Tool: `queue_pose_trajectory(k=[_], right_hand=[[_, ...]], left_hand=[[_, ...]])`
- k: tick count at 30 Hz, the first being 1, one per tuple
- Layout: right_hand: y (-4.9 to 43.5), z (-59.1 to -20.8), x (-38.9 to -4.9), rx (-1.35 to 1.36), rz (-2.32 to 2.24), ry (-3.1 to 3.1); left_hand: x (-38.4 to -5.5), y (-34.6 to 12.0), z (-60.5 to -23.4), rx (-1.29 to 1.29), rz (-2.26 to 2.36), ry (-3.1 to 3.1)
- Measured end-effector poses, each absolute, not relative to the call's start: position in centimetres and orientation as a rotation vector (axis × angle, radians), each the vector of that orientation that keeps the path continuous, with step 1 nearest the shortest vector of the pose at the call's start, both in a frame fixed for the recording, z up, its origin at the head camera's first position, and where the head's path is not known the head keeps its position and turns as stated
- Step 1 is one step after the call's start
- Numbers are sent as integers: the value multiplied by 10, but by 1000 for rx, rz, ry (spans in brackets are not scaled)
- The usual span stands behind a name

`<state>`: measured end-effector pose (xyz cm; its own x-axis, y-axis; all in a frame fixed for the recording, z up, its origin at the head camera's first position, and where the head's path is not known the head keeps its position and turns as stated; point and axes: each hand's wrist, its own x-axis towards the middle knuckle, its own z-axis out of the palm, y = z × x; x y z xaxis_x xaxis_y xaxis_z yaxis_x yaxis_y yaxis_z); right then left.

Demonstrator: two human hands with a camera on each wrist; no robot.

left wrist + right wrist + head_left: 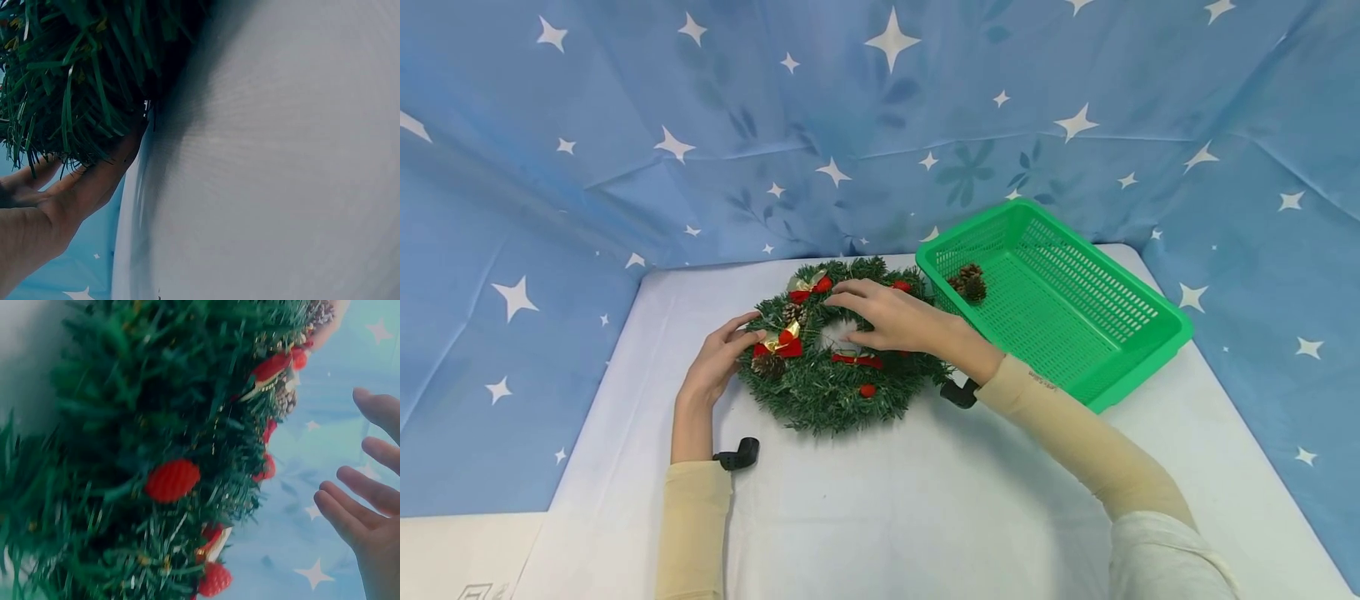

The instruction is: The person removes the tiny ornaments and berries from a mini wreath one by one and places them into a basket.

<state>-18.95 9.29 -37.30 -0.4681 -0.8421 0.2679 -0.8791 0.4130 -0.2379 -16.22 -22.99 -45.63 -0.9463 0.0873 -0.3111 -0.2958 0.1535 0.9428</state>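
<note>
A green Christmas wreath lies on the white table, trimmed with red-and-gold bows, pine cones and red berries. My left hand grips the wreath's left side, thumb on top beside a bow. In the left wrist view the fingers reach under the bristly edge. Over the wreath's centre hovers my right hand, fingers spread and loosely bent, holding nothing. The right wrist view shows this hand apart from the greenery, with a textured red berry close to the camera.
A green plastic basket stands right of the wreath, its left corner close to the greenery. Several pine cones lie in its left end. Behind the table hangs a blue curtain with white stars.
</note>
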Motion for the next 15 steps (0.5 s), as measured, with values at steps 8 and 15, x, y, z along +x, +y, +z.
queue_pose_trajectory(k=[8,15], right_hand=[[78,-377,-187,1597,542,-2535],[64,-378,-183,1622,617,-2579]], left_hand=[[-163,-229,-454,-197,1867,2137],[-161,-229,-453,-190,1864,2132]])
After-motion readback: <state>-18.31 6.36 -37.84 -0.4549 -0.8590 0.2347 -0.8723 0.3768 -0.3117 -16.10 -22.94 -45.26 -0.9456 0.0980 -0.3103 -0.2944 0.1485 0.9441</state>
